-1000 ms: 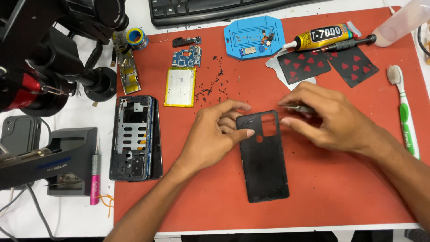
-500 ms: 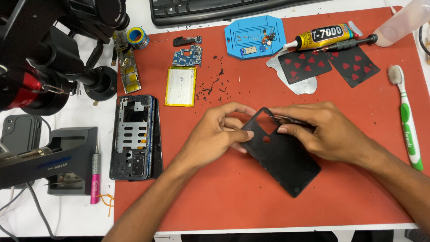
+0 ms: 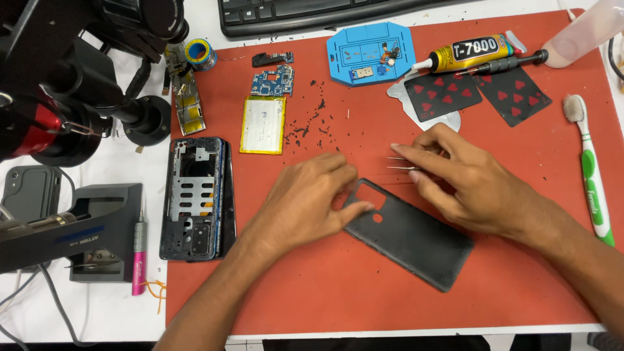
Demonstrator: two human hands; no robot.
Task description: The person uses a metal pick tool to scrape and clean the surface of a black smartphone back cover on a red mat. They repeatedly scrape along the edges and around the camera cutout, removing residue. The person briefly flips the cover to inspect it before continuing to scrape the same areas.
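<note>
- I find the black phone back cover lying flat on the red mat, long axis diagonal, camera-hole end up-left, other end down-right.
- My left hand presses fingertips on the cover's upper-left corner, fingers spread, not closed round it.
- My right hand pinches metal tweezers, tips pointing left, just above the cover's top edge.
- Nearby: phone frame at left, battery and black debris above, playing cards, glue tube, toothbrush at right.
</note>
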